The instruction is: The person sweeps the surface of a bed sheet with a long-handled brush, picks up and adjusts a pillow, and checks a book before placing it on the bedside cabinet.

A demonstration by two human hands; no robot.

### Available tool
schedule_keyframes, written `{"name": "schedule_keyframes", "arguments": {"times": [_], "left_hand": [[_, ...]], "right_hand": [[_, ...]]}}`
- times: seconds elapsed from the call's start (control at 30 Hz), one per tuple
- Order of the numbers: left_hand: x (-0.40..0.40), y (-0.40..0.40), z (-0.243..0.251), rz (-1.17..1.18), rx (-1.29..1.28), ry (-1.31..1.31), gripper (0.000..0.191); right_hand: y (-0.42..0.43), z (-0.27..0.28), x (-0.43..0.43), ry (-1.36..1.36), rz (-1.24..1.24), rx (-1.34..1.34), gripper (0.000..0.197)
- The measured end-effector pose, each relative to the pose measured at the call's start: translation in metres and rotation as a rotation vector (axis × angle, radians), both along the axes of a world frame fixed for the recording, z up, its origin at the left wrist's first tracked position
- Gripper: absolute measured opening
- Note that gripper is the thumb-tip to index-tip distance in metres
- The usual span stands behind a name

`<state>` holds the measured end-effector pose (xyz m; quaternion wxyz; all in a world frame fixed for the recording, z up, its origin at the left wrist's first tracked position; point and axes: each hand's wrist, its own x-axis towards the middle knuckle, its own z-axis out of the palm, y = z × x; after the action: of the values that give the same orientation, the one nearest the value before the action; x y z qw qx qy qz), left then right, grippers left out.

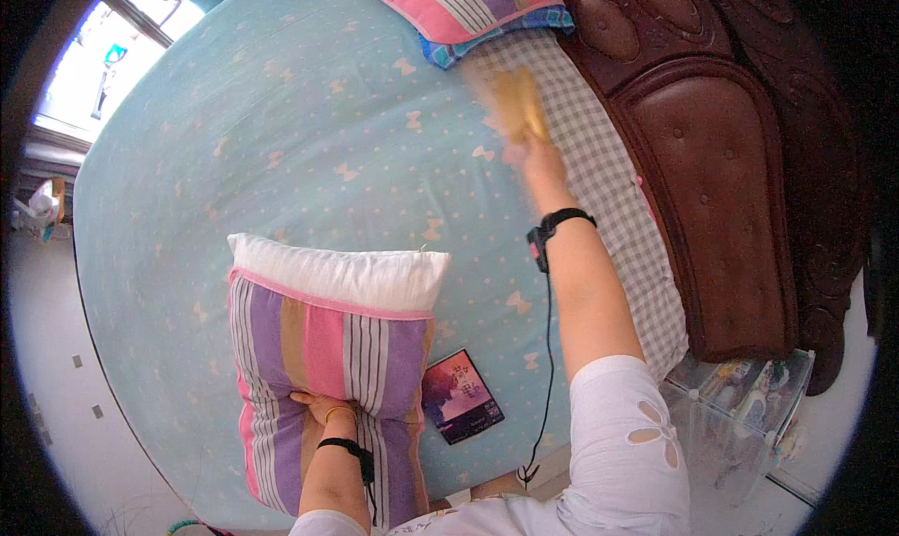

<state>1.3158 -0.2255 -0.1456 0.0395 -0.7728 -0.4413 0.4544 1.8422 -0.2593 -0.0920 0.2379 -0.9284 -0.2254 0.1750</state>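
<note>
My left hand presses into the middle of a striped pillow, whose white inner end sticks out of the striped cover. Fingers of this hand are partly sunk in the cloth, so its grip is unclear. Farther out, my right hand holds a blurred yellow brush-like object over the edge of the blue bedsheet and a grey checked cloth. A book with a purple and pink cover lies on the sheet beside the pillow.
Another striped pillow lies at the bed's top on a blue patterned cloth. A dark padded headboard borders the bed on the right. Below it stands a clear plastic storage box. A black cable hangs from my right wrist.
</note>
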Motion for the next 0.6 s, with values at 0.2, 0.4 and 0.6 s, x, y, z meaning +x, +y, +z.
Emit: {"name": "schedule_keyframes", "arguments": {"times": [0.2, 0.4, 0.6], "left_hand": [[-0.046, 0.004, -0.068, -0.215, 0.109, 0.002, 0.065], [-0.021, -0.003, -0.025, -0.079, 0.032, 0.091, 0.069], [0.008, -0.01, -0.007, 0.086, -0.048, 0.071, 0.075]], "right_hand": [[-0.137, -0.012, -0.004, -0.292, -0.192, -0.138, 0.041], [-0.338, 0.017, -0.204, -0.016, -0.65, -0.174, 0.039], [-0.481, 0.039, -0.347, -0.046, -0.956, -0.332, 0.047]]}}
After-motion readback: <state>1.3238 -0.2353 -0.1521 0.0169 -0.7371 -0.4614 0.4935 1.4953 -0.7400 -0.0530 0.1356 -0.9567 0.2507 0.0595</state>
